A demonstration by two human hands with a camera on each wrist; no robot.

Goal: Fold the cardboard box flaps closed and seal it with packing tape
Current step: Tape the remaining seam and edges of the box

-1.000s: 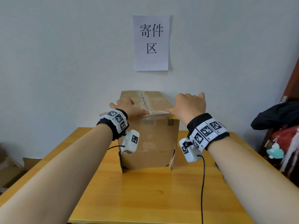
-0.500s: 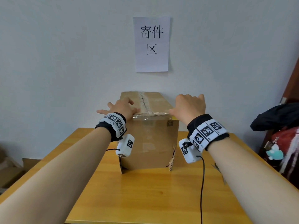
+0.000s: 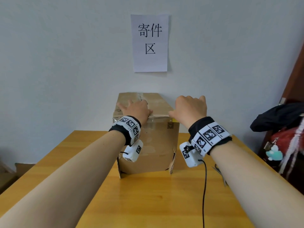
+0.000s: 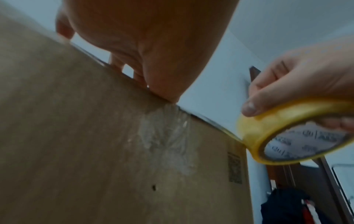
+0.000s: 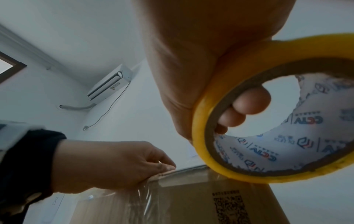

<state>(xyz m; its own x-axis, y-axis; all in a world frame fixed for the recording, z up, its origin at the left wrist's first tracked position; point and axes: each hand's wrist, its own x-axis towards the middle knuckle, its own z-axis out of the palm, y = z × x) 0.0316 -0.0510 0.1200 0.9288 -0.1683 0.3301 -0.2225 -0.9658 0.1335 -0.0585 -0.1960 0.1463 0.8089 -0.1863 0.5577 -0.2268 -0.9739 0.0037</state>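
A closed cardboard box stands on the wooden table, with clear tape along its top seam and over the near top edge. My left hand lies flat on the box top, fingers spread, thumb at the near edge on the tape. My right hand grips a yellow tape roll at the box's near right top corner, fingers through its core. A strip runs from the roll to the box edge. In the head view the roll is hidden behind the hand.
The box stands against a white wall bearing a paper sign. Dark and red bags sit at the right beyond the table's edge. A black cable trails over the table. Cardboard pieces lie on the floor at the left.
My left hand has slid forward and to the right across the box top, from the near left edge to lie over the taped seam. The right hand has stayed nearly in place.
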